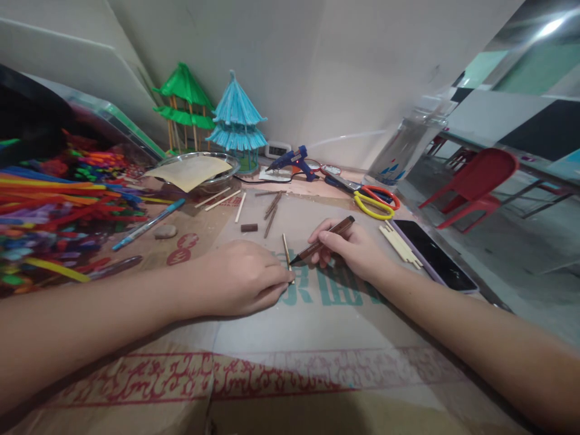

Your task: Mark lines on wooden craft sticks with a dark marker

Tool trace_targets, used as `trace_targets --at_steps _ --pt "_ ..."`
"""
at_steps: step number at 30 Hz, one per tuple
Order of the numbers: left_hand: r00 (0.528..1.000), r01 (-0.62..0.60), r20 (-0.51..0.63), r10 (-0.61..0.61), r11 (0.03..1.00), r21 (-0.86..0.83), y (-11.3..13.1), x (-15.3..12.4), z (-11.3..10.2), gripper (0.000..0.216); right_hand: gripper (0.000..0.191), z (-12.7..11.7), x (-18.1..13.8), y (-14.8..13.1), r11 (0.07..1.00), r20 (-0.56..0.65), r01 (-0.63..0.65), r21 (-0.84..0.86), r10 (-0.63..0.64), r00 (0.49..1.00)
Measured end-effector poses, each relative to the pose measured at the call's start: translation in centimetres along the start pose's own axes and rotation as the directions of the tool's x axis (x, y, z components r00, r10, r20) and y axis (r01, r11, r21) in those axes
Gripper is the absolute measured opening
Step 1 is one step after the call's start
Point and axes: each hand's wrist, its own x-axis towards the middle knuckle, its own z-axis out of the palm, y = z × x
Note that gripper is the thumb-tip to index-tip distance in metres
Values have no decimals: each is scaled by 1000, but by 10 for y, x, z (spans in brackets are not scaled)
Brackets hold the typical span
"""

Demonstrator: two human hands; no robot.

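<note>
My left hand (254,275) rests on the covered tabletop, its fingertips pinching the near end of a thin wooden stick (286,248). My right hand (347,244) is closed around a brown marker pen (324,240), whose dark tip touches the stick just beyond my left fingertips. The stick's far part looks partly darkened. A brown marker cap (249,228) lies behind my left hand. Farther back are several brown sticks (272,208) in a loose pile and a few pale sticks (222,199).
Colourful pipe cleaners (54,205) heap at left, near a blue pen (148,223). Behind stand a metal bowl (233,163), green pagoda model (183,84), blue pagoda model (235,115) and glue gun (290,159). At right are scissors (376,202), pale stick bundle (400,244), phone (432,254) and bottle (401,151).
</note>
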Motion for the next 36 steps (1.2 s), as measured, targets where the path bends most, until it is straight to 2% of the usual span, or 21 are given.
trace_targets --at_steps 15,20,28,33,36 --pt "1000 1 -3 -1 1000 -7 0 0 0 24 27 3 2 2 1000 -107 -4 25 6 994" --pt "1000 5 -15 -5 1000 -4 0 -1 1 24 27 3 2 2 1000 -105 -5 9 6 994" --pt "1000 7 0 -7 1000 -7 0 -1 0 25 26 1 1 1 1000 -33 -18 -1 18 999" --pt "1000 6 1 -6 1000 -18 0 0 0 24 25 2 2 1 1000 -84 -22 -3 22 996" --pt "1000 4 -11 -4 1000 -25 0 0 0 24 26 1 1 1 1000 -37 -22 -1 21 999"
